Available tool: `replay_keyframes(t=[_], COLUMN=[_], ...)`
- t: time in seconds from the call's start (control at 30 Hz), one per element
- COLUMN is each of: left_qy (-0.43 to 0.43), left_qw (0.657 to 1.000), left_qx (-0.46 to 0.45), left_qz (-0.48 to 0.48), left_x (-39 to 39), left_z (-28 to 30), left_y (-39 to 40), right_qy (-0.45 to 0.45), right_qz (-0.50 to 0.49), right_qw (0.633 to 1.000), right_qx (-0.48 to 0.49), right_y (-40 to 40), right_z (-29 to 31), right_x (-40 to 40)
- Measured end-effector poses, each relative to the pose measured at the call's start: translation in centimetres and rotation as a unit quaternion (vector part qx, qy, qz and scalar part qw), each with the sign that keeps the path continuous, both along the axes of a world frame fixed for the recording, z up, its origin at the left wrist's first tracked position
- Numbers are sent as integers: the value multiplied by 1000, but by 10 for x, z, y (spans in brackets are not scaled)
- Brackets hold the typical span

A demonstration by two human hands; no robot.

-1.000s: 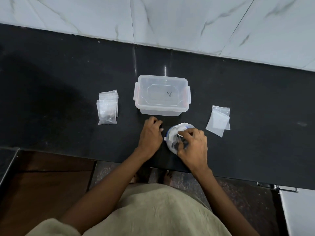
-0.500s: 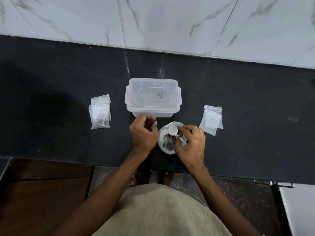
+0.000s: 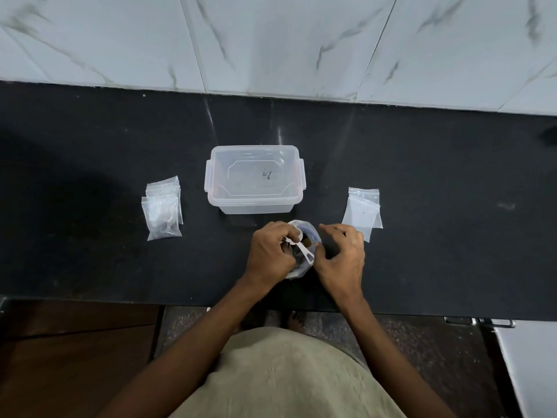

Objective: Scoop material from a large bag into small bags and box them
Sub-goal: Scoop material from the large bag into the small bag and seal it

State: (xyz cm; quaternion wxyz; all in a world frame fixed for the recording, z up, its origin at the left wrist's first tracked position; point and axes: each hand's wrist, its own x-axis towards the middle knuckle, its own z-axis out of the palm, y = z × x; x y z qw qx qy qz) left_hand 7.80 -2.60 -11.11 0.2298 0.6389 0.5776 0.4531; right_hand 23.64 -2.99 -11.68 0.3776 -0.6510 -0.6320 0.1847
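Observation:
The large bag (image 3: 307, 233) stands open on the black counter (image 3: 422, 164) just in front of me, with dark material inside. A white scoop (image 3: 305, 251) lies across its mouth, bowl to the left. My left hand (image 3: 271, 251) is at the bag's left side and its curled fingers pinch the scoop's bowl. My right hand (image 3: 342, 257) is at the bag's right side, thumb against the rim near the end of the scoop's handle, fingers arched. A clear plastic box (image 3: 254, 178) stands open behind the bag.
A pile of filled small bags (image 3: 162, 209) lies to the left of the box. Flat small bags (image 3: 363, 211) lie to the right, close to my right hand. A marble-tiled wall (image 3: 271, 40) runs behind the counter. The counter's front edge is at my waist.
My left hand has moved right to the bag and taken the scoop's bowl. My right hand has let the scoop go and shifted to the bag's right rim.

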Motion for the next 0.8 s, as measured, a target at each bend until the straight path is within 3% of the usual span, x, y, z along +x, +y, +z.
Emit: replay_keyframes(t=[0.3,0.57,0.8], left_qy=[-16,-1,3], left_qw=[998,997,995], left_qx=[-36,-55,-83], left_qz=[39,47,61], left_x=[3,9,11], left_z=[-3,-5,-5], left_y=[6,13,14], right_qy=[8,-171,-191], right_qz=[-72,-118,-81], right_qw=[997,964,956], right_qx=[-29,-165,-205], right_y=[27,76,97], right_z=[5,5,-3], right_x=[36,60,66])
